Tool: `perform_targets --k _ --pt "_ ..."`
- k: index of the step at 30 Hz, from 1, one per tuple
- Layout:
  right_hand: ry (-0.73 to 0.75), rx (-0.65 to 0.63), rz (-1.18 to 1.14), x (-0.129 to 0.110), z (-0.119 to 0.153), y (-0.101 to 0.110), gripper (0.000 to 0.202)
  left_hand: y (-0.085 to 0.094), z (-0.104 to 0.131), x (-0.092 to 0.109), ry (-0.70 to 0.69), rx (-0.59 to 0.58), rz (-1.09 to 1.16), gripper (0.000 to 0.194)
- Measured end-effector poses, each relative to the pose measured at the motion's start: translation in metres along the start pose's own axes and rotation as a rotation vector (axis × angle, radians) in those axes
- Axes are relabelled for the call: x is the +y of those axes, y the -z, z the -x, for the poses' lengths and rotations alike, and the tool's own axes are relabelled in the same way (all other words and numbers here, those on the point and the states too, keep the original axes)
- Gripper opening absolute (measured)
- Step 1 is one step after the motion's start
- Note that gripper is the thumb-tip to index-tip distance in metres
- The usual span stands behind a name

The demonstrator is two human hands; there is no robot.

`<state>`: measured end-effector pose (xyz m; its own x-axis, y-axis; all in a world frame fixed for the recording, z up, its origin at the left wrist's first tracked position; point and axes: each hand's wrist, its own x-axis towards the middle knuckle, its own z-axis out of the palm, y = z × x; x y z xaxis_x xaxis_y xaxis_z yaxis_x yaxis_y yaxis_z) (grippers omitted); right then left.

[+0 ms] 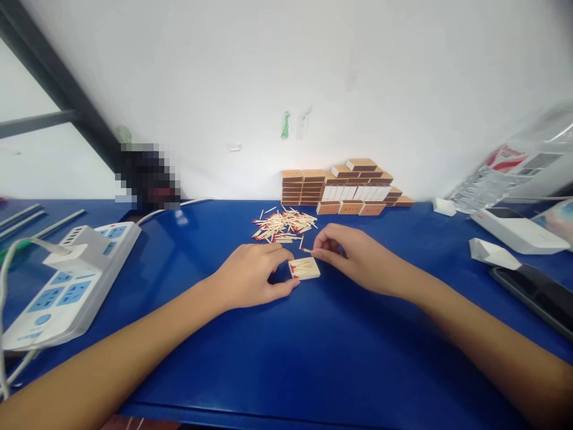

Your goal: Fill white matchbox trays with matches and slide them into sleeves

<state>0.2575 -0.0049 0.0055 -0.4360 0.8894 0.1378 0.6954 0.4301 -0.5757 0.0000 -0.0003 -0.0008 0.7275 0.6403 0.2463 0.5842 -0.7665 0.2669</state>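
Observation:
A small open matchbox tray (305, 269) with several red-tipped matches in it lies on the blue table (313, 358). My left hand (253, 276) rests beside it, thumb and fingers pinching its left end. My right hand (353, 254) is just right of the tray and pinches a single match (307, 249) over its far edge. A loose pile of matches (284, 226) lies just beyond the hands.
A stack of brown matchboxes (344, 186) stands against the white wall. A white power strip (67, 280) with a plugged adapter lies at the left. At the right are white boxes (519, 230), a folded white carton (492, 254), a dark phone (537, 292) and a plastic bag (514, 167).

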Motion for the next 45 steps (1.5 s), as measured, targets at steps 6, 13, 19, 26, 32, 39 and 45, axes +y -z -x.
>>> perform_targets --k 6,13,19,26,32,39,45 --pt "0.071 -0.087 -0.049 -0.015 0.003 0.0 0.018 0.0 0.0 0.0 0.002 -0.015 0.026 0.03" --pt "-0.22 0.191 0.036 0.001 -0.023 -0.015 0.035 -0.001 0.002 0.011 -0.098 -0.063 0.076 0.031" --pt "-0.295 0.192 0.24 -0.003 -0.036 -0.025 0.028 0.0 0.001 0.009 -0.093 -0.076 0.051 0.029" --pt "-0.332 0.063 0.226 -0.001 -0.015 -0.001 0.02 0.0 0.001 0.008 -0.02 -0.036 0.013 0.032" --pt "-0.036 -0.093 0.076 -0.016 0.006 0.003 0.018 0.003 -0.002 0.004 0.088 -0.032 0.06 0.031" --pt "0.025 -0.067 -0.004 -0.017 -0.001 0.001 0.017 0.007 -0.001 0.006 -0.01 -0.082 0.138 0.025" --pt "0.041 0.108 0.003 -0.016 -0.032 -0.014 0.01 0.003 0.008 0.031 -0.121 -0.149 0.186 0.027"
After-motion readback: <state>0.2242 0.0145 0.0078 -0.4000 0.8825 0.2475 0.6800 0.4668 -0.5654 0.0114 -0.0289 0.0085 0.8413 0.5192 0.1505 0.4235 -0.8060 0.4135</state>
